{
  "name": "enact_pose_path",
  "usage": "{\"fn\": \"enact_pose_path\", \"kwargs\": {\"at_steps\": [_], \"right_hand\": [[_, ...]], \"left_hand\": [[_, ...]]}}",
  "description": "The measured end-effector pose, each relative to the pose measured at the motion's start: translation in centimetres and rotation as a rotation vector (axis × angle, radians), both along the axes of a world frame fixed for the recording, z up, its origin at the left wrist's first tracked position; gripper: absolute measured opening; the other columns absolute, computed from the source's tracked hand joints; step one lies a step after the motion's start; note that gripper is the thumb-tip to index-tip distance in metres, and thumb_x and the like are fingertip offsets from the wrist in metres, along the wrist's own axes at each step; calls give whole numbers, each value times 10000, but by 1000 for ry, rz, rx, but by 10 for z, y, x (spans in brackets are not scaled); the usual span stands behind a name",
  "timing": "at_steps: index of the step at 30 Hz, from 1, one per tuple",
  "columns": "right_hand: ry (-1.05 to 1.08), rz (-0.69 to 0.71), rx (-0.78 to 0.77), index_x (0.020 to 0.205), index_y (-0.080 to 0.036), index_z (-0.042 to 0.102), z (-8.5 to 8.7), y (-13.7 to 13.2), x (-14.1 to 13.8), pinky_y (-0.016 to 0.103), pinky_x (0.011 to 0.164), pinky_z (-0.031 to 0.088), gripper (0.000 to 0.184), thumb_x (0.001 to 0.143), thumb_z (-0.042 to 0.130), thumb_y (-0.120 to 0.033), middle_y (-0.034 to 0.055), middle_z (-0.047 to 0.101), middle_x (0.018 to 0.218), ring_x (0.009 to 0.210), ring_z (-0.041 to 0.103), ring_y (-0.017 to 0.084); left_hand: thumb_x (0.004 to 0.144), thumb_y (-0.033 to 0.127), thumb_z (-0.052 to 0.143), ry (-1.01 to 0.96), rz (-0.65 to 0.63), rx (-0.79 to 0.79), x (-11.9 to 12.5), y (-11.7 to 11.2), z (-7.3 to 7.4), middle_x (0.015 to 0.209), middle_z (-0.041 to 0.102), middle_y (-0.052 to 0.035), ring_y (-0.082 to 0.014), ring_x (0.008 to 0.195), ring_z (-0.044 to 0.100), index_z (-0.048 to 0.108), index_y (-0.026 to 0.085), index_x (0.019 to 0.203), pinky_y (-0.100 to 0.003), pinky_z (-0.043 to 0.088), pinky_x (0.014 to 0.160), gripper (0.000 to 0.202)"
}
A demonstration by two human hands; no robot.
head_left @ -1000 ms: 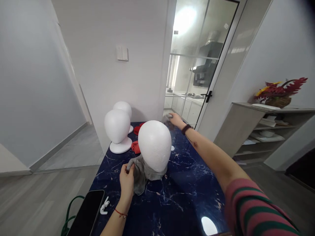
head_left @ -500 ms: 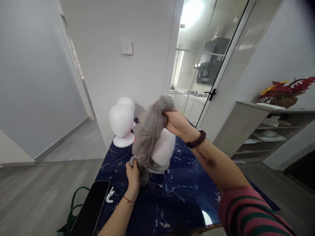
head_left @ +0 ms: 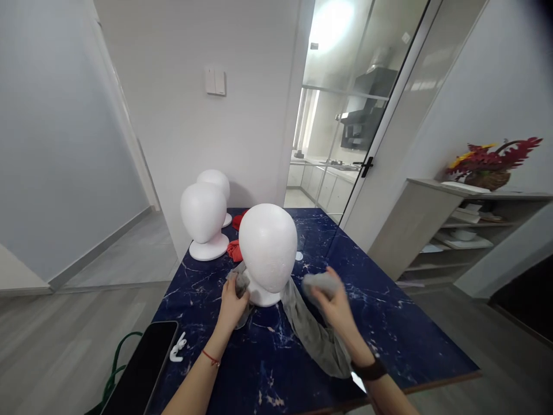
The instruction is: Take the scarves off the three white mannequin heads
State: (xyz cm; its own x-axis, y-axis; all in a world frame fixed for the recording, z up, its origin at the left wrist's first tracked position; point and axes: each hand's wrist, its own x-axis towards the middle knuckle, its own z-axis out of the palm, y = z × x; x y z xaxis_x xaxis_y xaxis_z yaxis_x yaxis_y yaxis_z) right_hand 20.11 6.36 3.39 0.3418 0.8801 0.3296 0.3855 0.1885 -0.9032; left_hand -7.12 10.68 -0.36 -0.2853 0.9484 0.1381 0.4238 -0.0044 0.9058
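A white foam mannequin head [head_left: 268, 249] stands near the middle of a dark blue marbled table [head_left: 389, 323]. A grey scarf [head_left: 313, 334] runs behind its base and trails toward me on the right. My left hand [head_left: 232, 302] grips one end of the scarf at the left of the base. My right hand [head_left: 334, 302], with a dark wristband, holds the bunched other end to the right of the head.
Two more white foam heads [head_left: 204, 222] stand at the table's far left, with red cloth [head_left: 235, 249] beside them. A black phone [head_left: 140, 369] and white earbuds [head_left: 177, 349] lie at the near left edge. A glass door and a shelf unit with flowers are on the right.
My right hand took the scarf's far end from the back of the table, lifted it over the foam head and brought it down to the head's right side. My left hand stayed put.
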Motion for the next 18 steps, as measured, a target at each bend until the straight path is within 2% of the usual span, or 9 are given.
{"fn": "enact_pose_path", "kwargs": {"at_steps": [2,4,6,7,10,12,14,16,18], "right_hand": [[-279,153,-113,1371,-277,390,-29,-3,-12,549,1048,352,804,664,671,-536,103,423,1420,1303,395,348],[-549,214,-173,1381,-317,387,-43,-6,-22,632,1057,272,832,647,681,-575,106,361,1466,1337,319,405],[-756,195,-181,1354,-340,424,-46,-3,-26,668,1027,268,753,679,653,-583,111,401,1438,1313,335,432],[-833,177,-179,1329,-347,451,-44,2,-26,659,995,311,676,713,629,-558,112,448,1398,1279,376,431],[-945,125,-189,1211,-300,561,-36,23,-20,552,848,443,422,791,551,-340,133,585,1204,1114,508,398],[-862,139,-186,1048,-233,638,-32,39,-13,498,823,454,331,744,519,-184,149,623,1058,1008,551,367],[-545,198,-150,844,-218,657,-31,52,-5,477,874,439,251,644,536,-124,123,635,929,945,569,338],[-158,237,-104,735,-245,628,-31,61,4,470,911,431,193,580,567,-148,69,640,856,912,583,314],[113,218,-63,745,-268,607,-27,68,19,459,877,460,156,595,589,-229,36,646,821,882,601,295]], "left_hand": [[588,352,714,120,-6,-17,3,1,3,1393,386,-203,-403,1370,255,477,145,1259,-525,231,1103,742],[544,467,751,189,-23,8,10,4,6,1467,261,-213,-419,1405,137,407,159,1332,-542,198,1106,913],[501,500,777,211,-52,27,23,8,9,1503,187,-204,-405,1415,110,338,196,1374,-538,184,1109,1023],[470,486,797,216,-44,19,31,10,9,1508,178,-202,-406,1413,121,322,213,1376,-545,172,1108,1059],[446,410,820,251,64,-9,51,16,10,1499,215,-217,-424,1391,181,306,219,1366,-593,115,1098,1071],[530,391,775,288,133,18,60,18,10,1489,238,-239,-419,1389,191,281,185,1382,-611,87,1094,1006],[594,397,727,314,152,74,64,18,12,1489,242,-248,-405,1398,177,253,152,1405,-609,77,1099,971],[596,416,720,305,144,131,63,18,16,1492,239,-249,-397,1401,174,240,129,1420,-596,85,1109,995],[554,419,751,240,120,177,58,20,21,1487,262,-240,-394,1391,214,286,125,1408,-568,135,1117,1016]]}}
